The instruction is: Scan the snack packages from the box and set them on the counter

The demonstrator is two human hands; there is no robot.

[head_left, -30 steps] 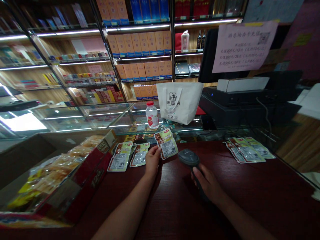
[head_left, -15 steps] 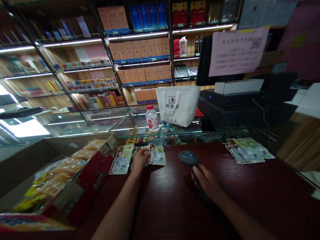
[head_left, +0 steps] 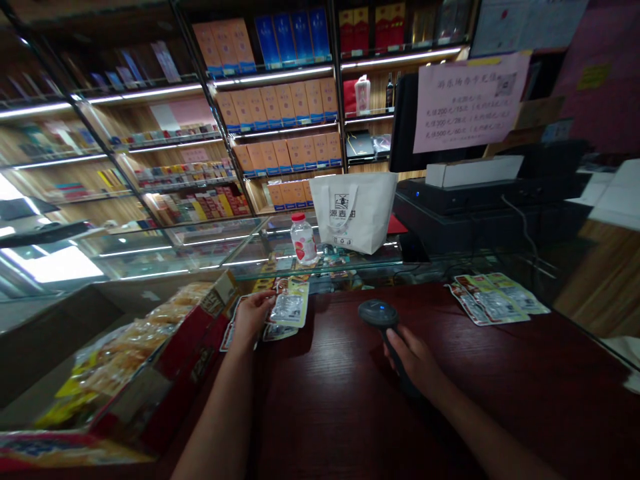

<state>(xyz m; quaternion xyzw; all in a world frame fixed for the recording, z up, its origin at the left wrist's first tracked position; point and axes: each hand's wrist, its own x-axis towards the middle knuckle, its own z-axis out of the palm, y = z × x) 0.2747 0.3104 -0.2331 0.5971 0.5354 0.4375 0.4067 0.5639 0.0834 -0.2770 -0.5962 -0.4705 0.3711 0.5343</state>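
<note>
My left hand (head_left: 251, 319) pinches the left edge of a flat green-and-white food packet (head_left: 291, 305). That packet overlaps another packet (head_left: 279, 332) on the dark red counter. A further packet (head_left: 229, 333) lies mostly hidden beneath and behind my left hand. My right hand (head_left: 414, 360) is wrapped round the handle of a dark barcode scanner (head_left: 379, 312), whose head shows a small blue light. The scanner is held above the counter, apart from the packets. At the right, several similar packets (head_left: 493, 300) lie overlapping in a fanned group.
An open carton (head_left: 193, 350) of wrapped snacks stands at the left. On the glass case behind are a red-capped bottle (head_left: 303, 241) and a white paper bag (head_left: 357, 220). A monitor (head_left: 404, 127) with a pink notice (head_left: 467, 103) stands at the back right, near a cable (head_left: 523, 220).
My left hand has moved left, drawing the pinched packet left over the neighbouring one. My right hand and the scanner have stayed nearly still.
</note>
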